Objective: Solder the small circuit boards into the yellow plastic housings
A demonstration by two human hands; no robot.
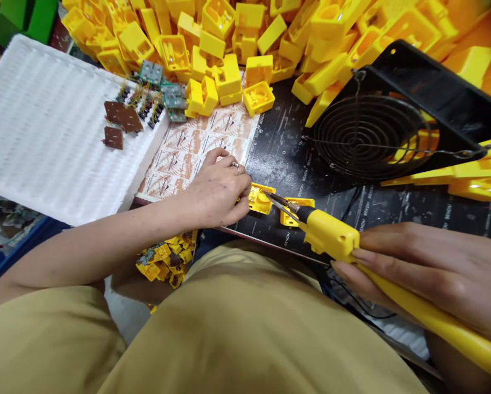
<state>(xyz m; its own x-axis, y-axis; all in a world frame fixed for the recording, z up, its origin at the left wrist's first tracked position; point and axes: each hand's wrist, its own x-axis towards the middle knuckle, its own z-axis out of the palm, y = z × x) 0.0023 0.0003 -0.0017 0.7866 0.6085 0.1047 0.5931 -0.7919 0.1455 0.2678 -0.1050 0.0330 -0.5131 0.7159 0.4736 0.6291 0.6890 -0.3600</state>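
Observation:
My right hand (426, 268) is wrapped round a yellow soldering gun (331, 232), its metal tip pointing left. The tip reaches into a small yellow plastic housing (262, 198) near the table's front edge. At the left end of that housing, my left hand (224, 189) has its fingers curled and closed on it; the fingertips are partly hidden. A ring shows on one finger. Just right of it lies a second yellow housing (288, 216), partly behind the soldering gun's tip.
Yellow housings (229, 71) are heaped along the back. A black fan with a wire guard (372, 137) stands at right. White foam (65, 126) at left carries brown circuit boards (122, 116) and wired parts. A container of yellow pieces (167, 260) sits below the table edge.

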